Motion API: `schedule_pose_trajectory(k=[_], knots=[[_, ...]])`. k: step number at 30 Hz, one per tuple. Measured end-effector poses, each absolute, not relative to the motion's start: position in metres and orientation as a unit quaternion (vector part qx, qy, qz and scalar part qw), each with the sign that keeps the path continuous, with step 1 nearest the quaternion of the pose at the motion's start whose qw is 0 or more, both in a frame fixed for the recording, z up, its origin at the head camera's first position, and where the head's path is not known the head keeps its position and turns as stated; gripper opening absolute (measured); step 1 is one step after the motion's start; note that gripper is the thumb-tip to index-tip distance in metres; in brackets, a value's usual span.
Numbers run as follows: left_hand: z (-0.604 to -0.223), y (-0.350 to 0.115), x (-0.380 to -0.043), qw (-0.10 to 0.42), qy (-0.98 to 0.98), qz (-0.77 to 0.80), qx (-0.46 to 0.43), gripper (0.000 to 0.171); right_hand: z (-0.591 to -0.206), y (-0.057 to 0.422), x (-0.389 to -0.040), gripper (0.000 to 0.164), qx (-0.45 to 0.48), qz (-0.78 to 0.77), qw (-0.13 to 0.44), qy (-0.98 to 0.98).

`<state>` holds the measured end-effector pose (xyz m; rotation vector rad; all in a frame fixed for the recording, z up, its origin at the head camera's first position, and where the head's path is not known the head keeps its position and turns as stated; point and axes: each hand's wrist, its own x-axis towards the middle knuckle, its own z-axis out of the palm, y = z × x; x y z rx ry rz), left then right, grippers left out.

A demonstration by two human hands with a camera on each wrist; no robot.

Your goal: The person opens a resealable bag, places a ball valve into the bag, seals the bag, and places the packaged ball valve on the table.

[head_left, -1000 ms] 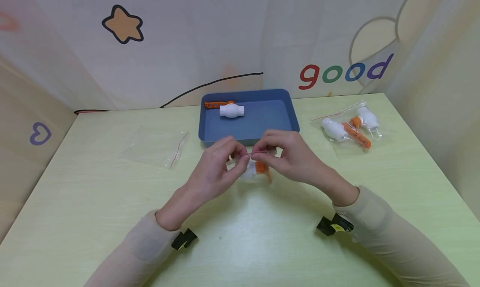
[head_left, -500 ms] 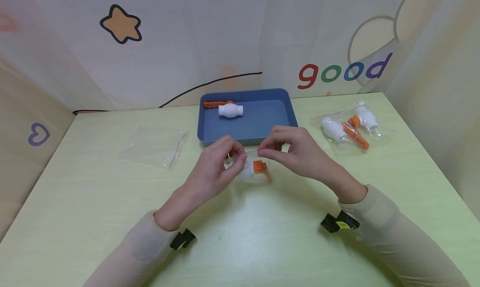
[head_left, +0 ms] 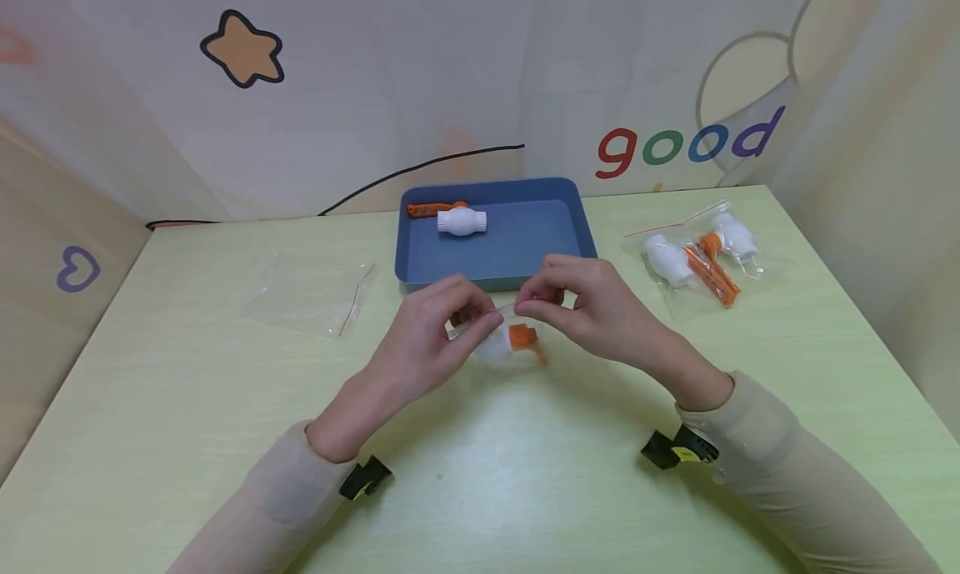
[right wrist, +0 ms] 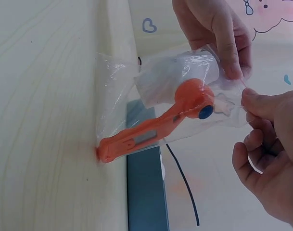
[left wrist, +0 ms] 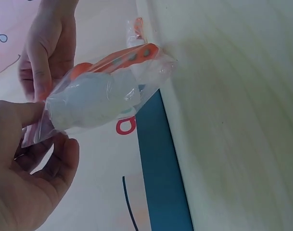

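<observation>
My left hand (head_left: 431, 332) and right hand (head_left: 592, 307) pinch the top edge of a clear zip bag (right wrist: 115, 91), with a short gap between them. Inside the bag are a white rounded plastic piece (left wrist: 91, 98) and an orange slotted handle (right wrist: 146, 132) with a round head and a dark blue-grey plug. The bag hangs above the table in front of the blue tray (head_left: 495, 283). In the right wrist view the bag's seal line runs between the two hands. Whether its mouth is parted cannot be told.
The tray holds a white barrel-shaped piece (head_left: 462, 221) and an orange handle (head_left: 427, 210). A flat clear bag (head_left: 307, 295) lies on the table (head_left: 480, 491) at left. At right lies another clear bag (head_left: 686, 299) with white and orange pieces. A printed curtain (head_left: 375, 82) stands behind.
My right hand has slid to the right along the bag's top edge, away from the left hand. The left hand has barely moved, and the bag's contents have shifted slightly.
</observation>
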<state>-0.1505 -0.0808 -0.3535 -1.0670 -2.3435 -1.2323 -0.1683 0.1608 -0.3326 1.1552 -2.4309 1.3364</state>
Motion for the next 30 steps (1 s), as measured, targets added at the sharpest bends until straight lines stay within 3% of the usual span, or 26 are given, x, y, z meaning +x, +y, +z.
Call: schedule_pose_trajectory(k=[7,11,16,23,30], knots=[[-0.354,-0.078,-0.150,0.151,-0.818,-0.417,-0.367,0.005,-0.334,0.160,-0.170,0.013,0.370,0.458,0.058,-0.806],[-0.355,-0.078,-0.149,0.155,-0.824,-0.417,-0.351,0.004,-0.335,0.160,-0.171,0.024,0.349,0.467,0.045,-0.811],[-0.356,-0.080,-0.149,0.148,-0.837,-0.428,-0.308,0.003,-0.337,0.161,-0.172,0.039,0.288,0.486,0.003,-0.825],[-0.359,-0.080,-0.151,0.124,-0.839,-0.459,-0.265,0.005,-0.342,0.164,-0.171,0.042,0.273,0.473,-0.061,-0.836],[-0.359,-0.078,-0.152,0.075,-0.844,-0.475,-0.237,0.004,-0.346,0.160,-0.167,0.054,0.305,0.434,-0.036,-0.847]])
